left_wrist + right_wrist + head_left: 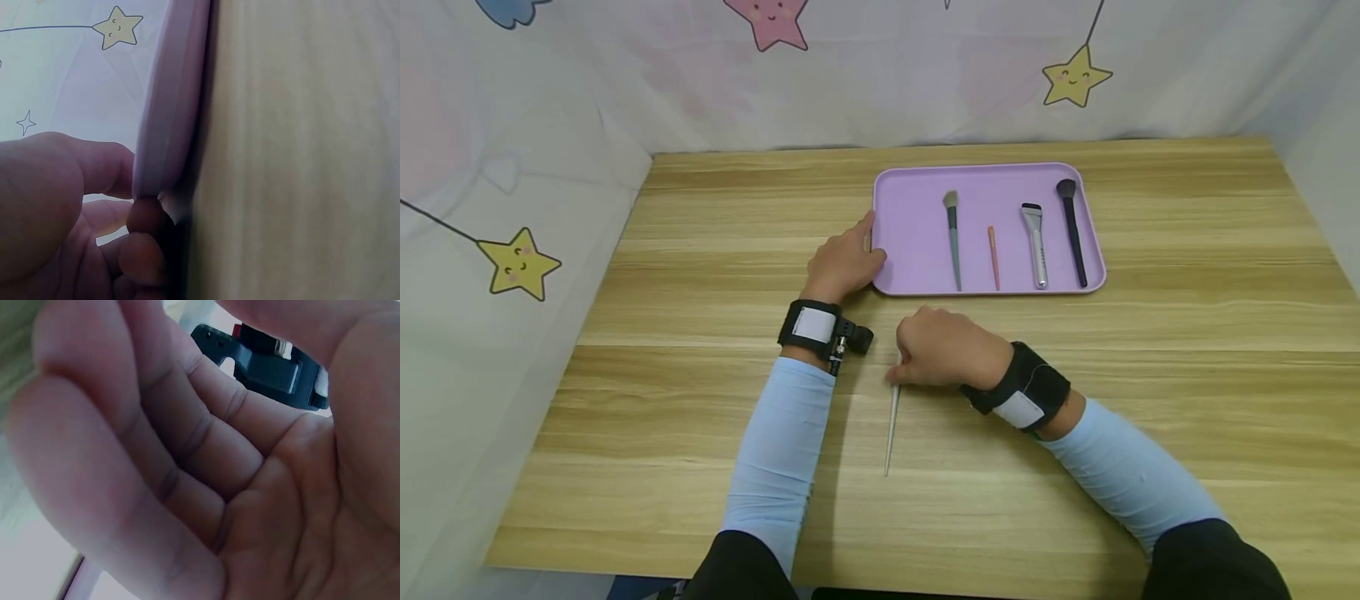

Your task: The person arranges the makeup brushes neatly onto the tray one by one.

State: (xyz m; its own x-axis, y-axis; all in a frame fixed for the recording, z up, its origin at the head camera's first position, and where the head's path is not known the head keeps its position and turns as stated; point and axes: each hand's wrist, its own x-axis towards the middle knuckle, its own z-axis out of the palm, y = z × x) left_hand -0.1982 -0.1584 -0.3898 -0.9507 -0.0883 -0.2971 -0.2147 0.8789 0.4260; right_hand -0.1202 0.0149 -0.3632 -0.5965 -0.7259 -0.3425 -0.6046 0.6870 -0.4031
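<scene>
My left hand point(844, 265) grips the left rim of a lilac tray point(913, 250). In the left wrist view, its thumb lies against the tray's edge point(169, 106) and the fingertips are right below it. My right hand point(951, 348) is in front of the tray, low over the table, and pinches a slim pale tapered handle point(892, 433) between thumb and fingers. The handle's thin end points toward the near side; its other end is hidden under the hand. The right wrist view shows the curled fingers point(81, 469) and the palm, with the handle out of sight.
On the tray lie a green-handled makeup brush point(953, 237), a short pink brush point(993, 258), a silver flat brush point(1036, 246) and a black brush point(1072, 229). The wooden table point(1195, 333) meets a white star-printed curtain point(917, 92) at the back.
</scene>
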